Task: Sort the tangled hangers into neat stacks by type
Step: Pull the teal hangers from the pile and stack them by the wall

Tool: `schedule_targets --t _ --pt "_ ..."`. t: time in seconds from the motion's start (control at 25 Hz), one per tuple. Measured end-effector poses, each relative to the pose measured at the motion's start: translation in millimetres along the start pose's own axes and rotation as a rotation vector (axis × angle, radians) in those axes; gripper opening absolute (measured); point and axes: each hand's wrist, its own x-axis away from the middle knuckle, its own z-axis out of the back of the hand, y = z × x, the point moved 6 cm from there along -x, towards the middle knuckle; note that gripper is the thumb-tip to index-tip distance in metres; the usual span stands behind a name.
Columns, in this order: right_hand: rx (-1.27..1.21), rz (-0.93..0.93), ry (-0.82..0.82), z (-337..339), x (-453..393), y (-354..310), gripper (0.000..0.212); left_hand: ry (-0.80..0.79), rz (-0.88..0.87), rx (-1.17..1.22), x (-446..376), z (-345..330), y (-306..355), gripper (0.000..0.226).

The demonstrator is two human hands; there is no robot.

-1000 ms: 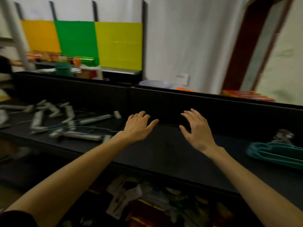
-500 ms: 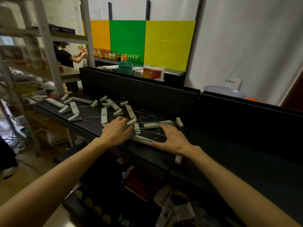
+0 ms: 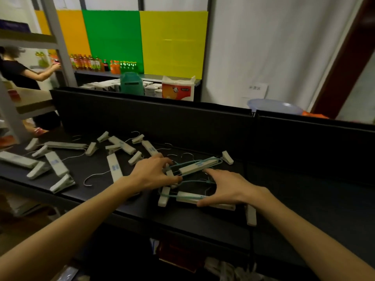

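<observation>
A tangle of hangers (image 3: 190,179) lies on the black table (image 3: 304,201): thin teal wire hangers (image 3: 211,159) looped around white clip hangers (image 3: 199,165). My left hand (image 3: 154,175) grips the tangle's left side, fingertips curled on a teal wire and a white clip. From the right, my right hand (image 3: 229,189) spans the tangle, with its thumb on the lower white bar (image 3: 188,196) and its index finger stretched toward the upper bar. Several loose white clip hangers (image 3: 114,167) with metal hooks are scattered to the left.
A black partition wall (image 3: 182,122) runs behind the table. One white clip (image 3: 251,217) hangs over the front edge. A metal shelf post (image 3: 58,47) and a person (image 3: 18,72) stand at the far left. Behind the wall are a blue basin (image 3: 274,106) and shelved goods (image 3: 178,88).
My view swung left from the bare table stretch to the hanger pile. Both hands dropped onto the teal-and-white tangle and closed around it. The teal stack at the right left view.
</observation>
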Motion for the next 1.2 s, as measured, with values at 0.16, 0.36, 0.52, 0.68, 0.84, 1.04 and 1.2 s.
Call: schedule_targets --t 0.16,0.36,0.52,0.68,0.84,1.04,1.2 --pt "-0.165 -0.074 -0.015 8 2 -3 0.097 -0.021 -0.101 0.098 -14 8 -3 0.082" --pt "-0.343 -0.15 0.045 19 18 -8 0.089 0.021 -0.239 0.38 -16 33 -8 0.067" --pt "-0.316 -0.202 0.165 32 40 -10 0.094 0.137 -0.296 0.523 -12 42 -6 0.066" --pt "-0.11 -0.26 0.293 31 75 1 0.102 0.183 -0.352 0.569 -13 36 24 0.071" --pt "-0.05 -0.357 0.418 31 139 38 0.112 0.158 -0.45 0.538 -13 28 95 0.076" --pt "-0.047 -0.525 0.515 21 267 117 0.099 0.182 -0.565 0.544 -5 13 231 0.076" --pt "-0.108 -0.7 0.573 2 402 199 0.102 0.201 -0.657 0.546 13 -12 377 0.07"
